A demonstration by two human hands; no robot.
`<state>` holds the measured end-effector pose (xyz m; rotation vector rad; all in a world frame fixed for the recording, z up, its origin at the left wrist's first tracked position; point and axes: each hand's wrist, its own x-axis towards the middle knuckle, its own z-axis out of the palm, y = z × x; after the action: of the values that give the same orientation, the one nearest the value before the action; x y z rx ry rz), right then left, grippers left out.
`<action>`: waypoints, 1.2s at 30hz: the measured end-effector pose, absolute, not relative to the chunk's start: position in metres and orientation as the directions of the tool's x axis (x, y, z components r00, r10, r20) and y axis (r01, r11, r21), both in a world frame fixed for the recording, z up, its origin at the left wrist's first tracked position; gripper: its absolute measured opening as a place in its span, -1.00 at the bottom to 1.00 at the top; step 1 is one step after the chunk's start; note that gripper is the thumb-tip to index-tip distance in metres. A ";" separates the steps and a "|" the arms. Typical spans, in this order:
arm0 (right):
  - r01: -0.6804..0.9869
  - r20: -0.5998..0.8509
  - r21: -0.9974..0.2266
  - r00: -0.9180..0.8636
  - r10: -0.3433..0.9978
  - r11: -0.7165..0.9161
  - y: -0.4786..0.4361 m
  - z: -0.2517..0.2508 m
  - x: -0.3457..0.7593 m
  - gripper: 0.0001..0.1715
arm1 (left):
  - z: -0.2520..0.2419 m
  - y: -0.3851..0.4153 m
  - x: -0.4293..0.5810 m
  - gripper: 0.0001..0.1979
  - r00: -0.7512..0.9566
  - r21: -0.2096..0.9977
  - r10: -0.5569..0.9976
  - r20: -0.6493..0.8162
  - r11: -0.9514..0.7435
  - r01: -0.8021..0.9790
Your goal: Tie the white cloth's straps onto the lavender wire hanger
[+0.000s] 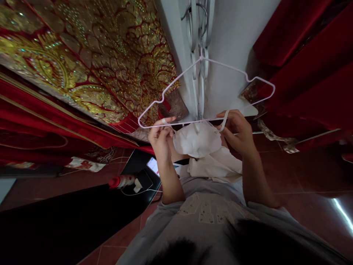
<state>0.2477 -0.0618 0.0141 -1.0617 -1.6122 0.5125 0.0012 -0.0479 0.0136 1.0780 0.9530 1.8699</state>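
A pale pink hanger (201, 57) hangs by its metal hook on a white rack, its lower bar level with my hands. Below that bar is a white, softly cupped cloth piece (197, 140) with thin straps; its exact kind is unclear. My left hand (161, 136) is at the bar's left end, index finger stretched out, thumb and other fingers curled, with a white strap over a finger. At the right part of the bar, my right hand (237, 130) pinches a white strap (224, 120) that loops up beside the bar.
Red and gold sequined cloth (118, 55) hangs close on the left, red cloth (309, 73) on the right. The white rack (194, 33) stands ahead. A black bench (82, 209) at lower left bears a lit phone (153, 166), a red-capped bottle (121, 181) and a cable.
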 end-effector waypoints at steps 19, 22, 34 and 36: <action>0.317 0.555 -0.790 0.006 0.832 0.525 -0.063 0.014 0.249 -0.66 | 0.045 -0.026 -0.054 -0.82 -0.246 0.741 0.699 0.671 -0.625 0.245; 0.310 0.539 -0.800 -0.004 0.842 0.513 -0.063 0.012 0.248 -0.64 | 0.065 -0.020 -0.054 -0.82 -0.190 0.746 0.728 0.659 -0.598 0.294; 0.288 0.553 -0.812 0.098 0.828 0.508 -0.061 0.012 0.250 -0.64 | 0.058 -0.005 -0.037 -0.59 -0.239 0.876 0.877 0.416 -0.457 -0.153; 0.302 0.556 -0.808 0.106 0.825 0.506 -0.060 0.012 0.250 -0.64 | 0.037 -0.003 -0.031 -0.52 -0.288 0.859 0.900 0.327 -0.410 -0.307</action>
<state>0.2498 -0.0601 0.0117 -1.0359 -1.4665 0.5101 -0.0310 -0.0034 0.0373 1.0708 0.8720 1.8150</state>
